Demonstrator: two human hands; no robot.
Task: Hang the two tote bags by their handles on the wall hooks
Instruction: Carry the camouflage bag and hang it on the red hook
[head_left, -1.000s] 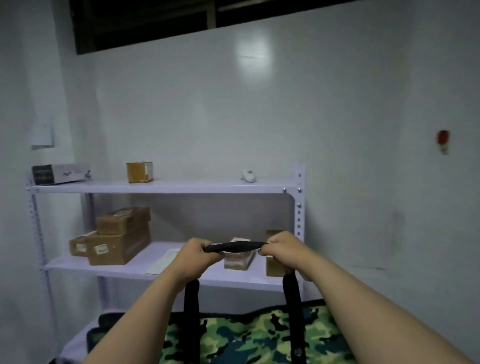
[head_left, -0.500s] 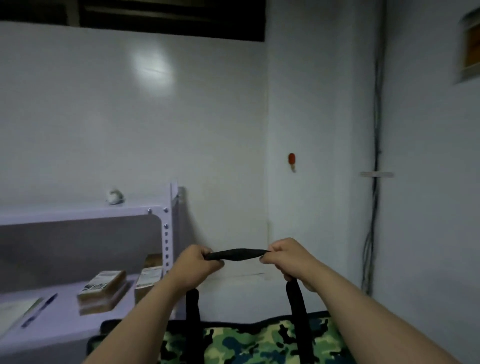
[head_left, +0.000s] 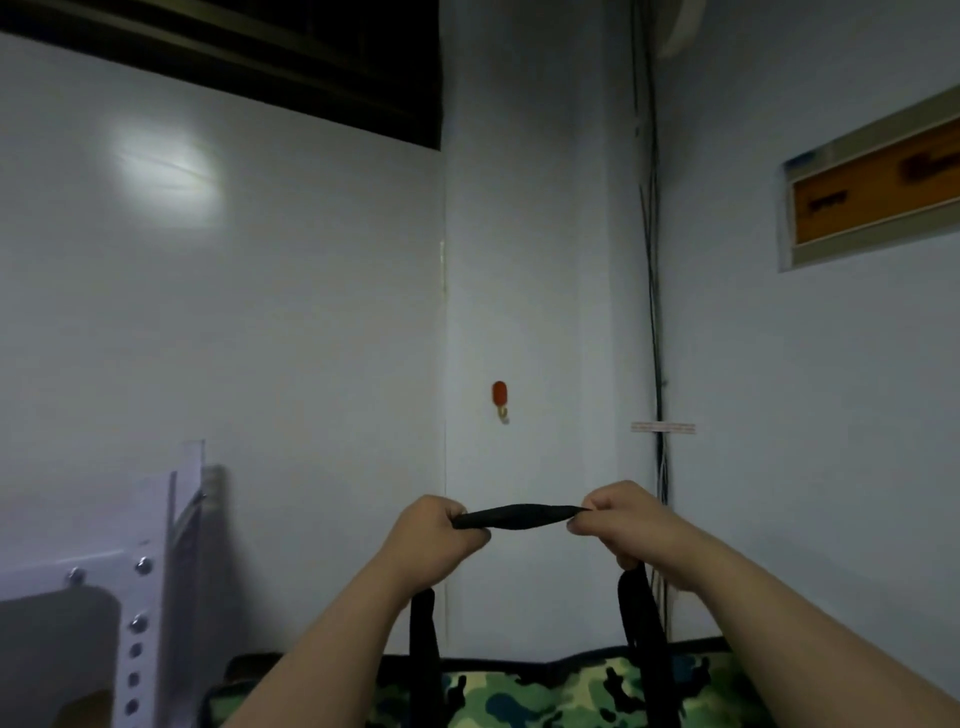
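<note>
I hold a camouflage tote bag (head_left: 550, 693) by its black handle (head_left: 519, 517), stretched flat between both fists. My left hand (head_left: 434, 540) grips the handle's left end and my right hand (head_left: 621, 519) grips the right end. The bag hangs below my hands at the bottom of the view. A red wall hook (head_left: 500, 400) with a small metal tip sits on the white wall, above and slightly left of the handle's middle, apart from it. Only one tote bag and one hook are in view.
A white metal shelf frame (head_left: 150, 587) stands at the lower left. Dark cables (head_left: 655, 332) run down the wall corner right of the hook. An orange framed panel (head_left: 872, 192) is set in the right wall. A dark window band (head_left: 260, 57) crosses the top.
The view has swung right and moved closer to the wall: the shelf slid off to the left and the red hook now sits near the centre, above the handle. Both hands keep their grip.
</note>
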